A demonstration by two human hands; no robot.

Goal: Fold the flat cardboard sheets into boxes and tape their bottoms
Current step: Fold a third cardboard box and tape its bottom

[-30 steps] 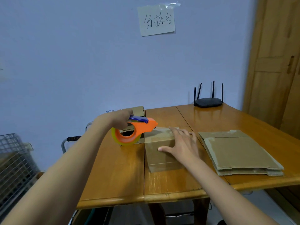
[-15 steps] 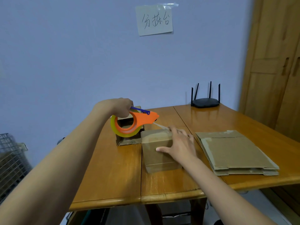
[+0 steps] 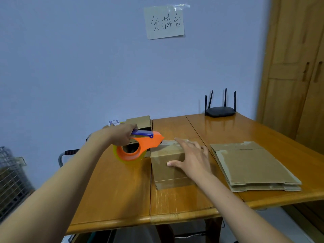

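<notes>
On top of the folded cardboard box (image 3: 168, 165), near the middle of the counter (image 3: 112, 193), the right hand (image 3: 191, 159) lies flat with its fingers straight and spread, the thumb pressed against the near part of the upturned face and the fingertips reaching toward the far edge. Just left of it, the left hand (image 3: 122, 135) is curled tight round the blue handle of an orange tape dispenser (image 3: 138, 148), holding it with its nose at the far left corner of the box; whether the nose actually touches the cardboard cannot be told. A yellowish roll of tape (image 3: 128, 159) sits in the dispenser's round body, hanging just over the wood. Glossy strips of tape show on the box's upper face. Behind the dispenser stands a second brown box (image 3: 140, 121), partly hidden by the left hand. To the right of the box, well apart from both hands, a stack of flat cardboard sheets (image 3: 252, 167) lies on the counter. A black router (image 3: 220, 111) with upright antennas stands at the far edge by the wall, where a handwritten paper note (image 3: 164, 21) is taped up. A wire basket (image 3: 12, 178) stands off the counter at far left, and a wooden cabinet (image 3: 296, 67) rises at right.
</notes>
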